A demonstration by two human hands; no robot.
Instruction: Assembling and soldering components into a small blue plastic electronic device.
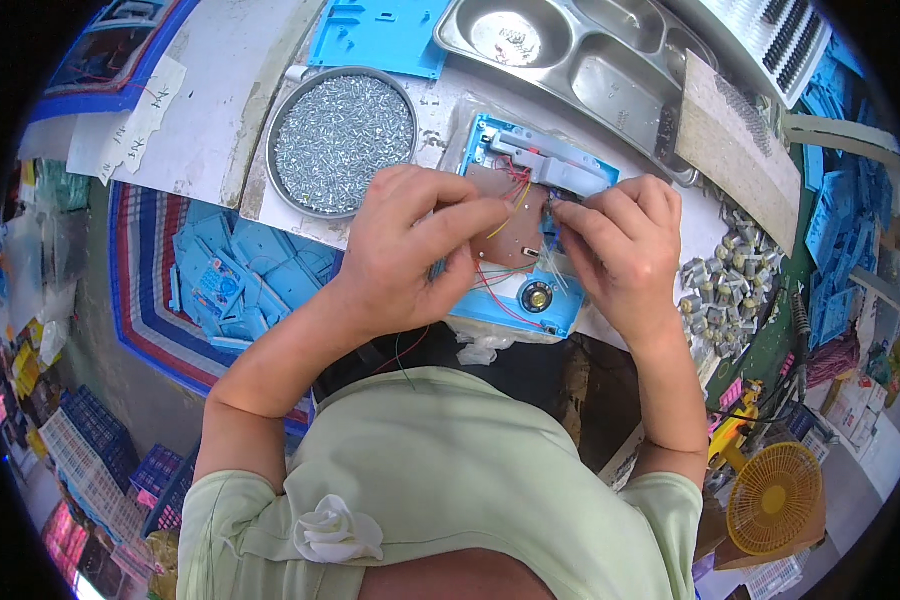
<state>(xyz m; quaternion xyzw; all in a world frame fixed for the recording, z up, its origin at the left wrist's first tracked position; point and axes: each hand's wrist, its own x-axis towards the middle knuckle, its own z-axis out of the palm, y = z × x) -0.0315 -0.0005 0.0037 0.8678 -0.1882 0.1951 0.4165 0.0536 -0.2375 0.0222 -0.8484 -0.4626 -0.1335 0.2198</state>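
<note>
A light-blue plastic housing (502, 304) lies in front of me, with a brown circuit board (510, 245) inside it. A grey-white bar-shaped part (567, 173) runs along its far edge, and a small round speaker (536, 296) sits at its near end. Thin red, yellow and white wires cross the board. Over the board's left side, my left hand (410, 245) has its fingers bent together beside a yellow wire (510, 212); what they grip is hidden. At the right side my right hand (625, 245) pinches something small that I cannot make out.
A round metal pan (273, 165) of small screws stands left of the housing. Behind it are a blue panel (380, 35) and a steel compartment tray (552, 72). Small metal motors (735, 275) are heaped right. Blue plastic parts (230, 275) fill a striped bag; a yellow fan (773, 498) stands lower right.
</note>
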